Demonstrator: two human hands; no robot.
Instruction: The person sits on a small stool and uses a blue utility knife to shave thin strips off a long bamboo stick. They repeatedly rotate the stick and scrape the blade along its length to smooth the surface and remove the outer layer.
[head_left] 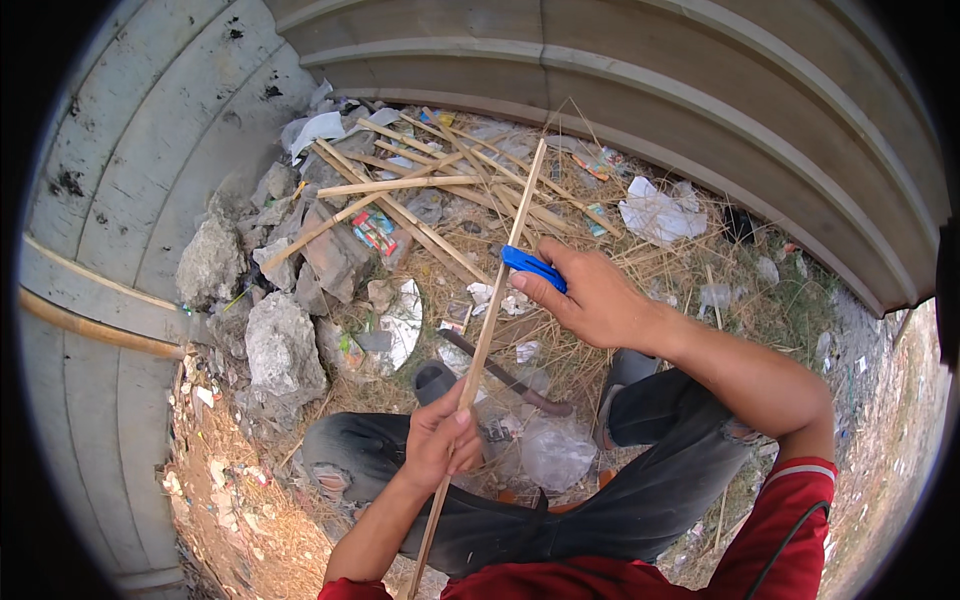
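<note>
My left hand (443, 437) is closed around a long, pale bamboo strip (487, 328), which slants from my lap up and away to the right. Between the thumb and fingers of my right hand (597, 295) is a blue utility knife (533, 268). Its front end meets the strip's upper half; the blade itself cannot be made out. Beyond the knife, several similar bamboo strips (400, 184) lie crossed in a loose pile on the ground.
A dark curved tool (500, 372), possibly a sickle, lies between my feet near a clear plastic bag (557, 453). Broken rocks (284, 345) are heaped at the left. Corrugated metal walls (700, 90) rise at the back and left. Dry grass and litter cover the ground.
</note>
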